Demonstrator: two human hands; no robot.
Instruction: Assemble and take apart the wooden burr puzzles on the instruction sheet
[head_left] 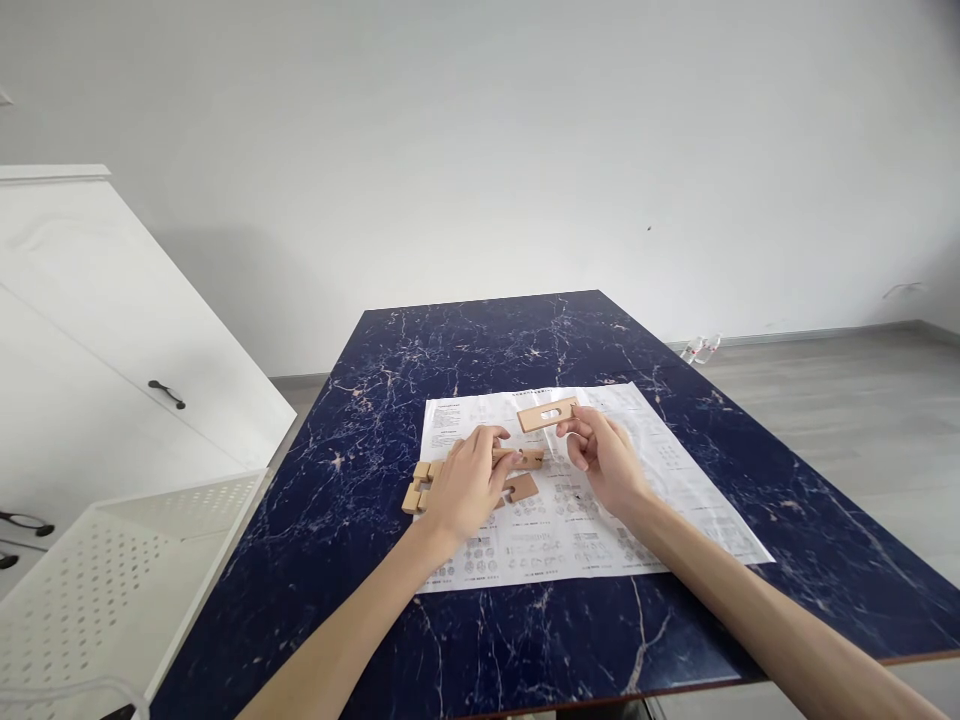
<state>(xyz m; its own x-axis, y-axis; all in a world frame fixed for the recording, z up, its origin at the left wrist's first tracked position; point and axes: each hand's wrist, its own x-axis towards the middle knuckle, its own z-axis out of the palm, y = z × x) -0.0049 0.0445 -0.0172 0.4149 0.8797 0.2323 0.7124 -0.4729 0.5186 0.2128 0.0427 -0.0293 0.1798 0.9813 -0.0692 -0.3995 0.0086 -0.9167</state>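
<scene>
In the head view, my right hand pinches one end of a flat wooden puzzle piece with an oval slot, held above the printed sheet. My left hand is closed on a narrower wooden puzzle piece with a notch, its far end hidden under the fingers. Just below that lies a flat wooden piece with a U-shaped cut-out, partly covered by the left hand. Left of this hand sit several pale wooden blocks close together; the hand hides part of them.
Beneath the pieces, a creased instruction sheet with small diagrams lies on the dark blue marbled table. A white cabinet and a perforated white bin stand at the left. Clear plastic bottles are on the floor beyond the table's right edge.
</scene>
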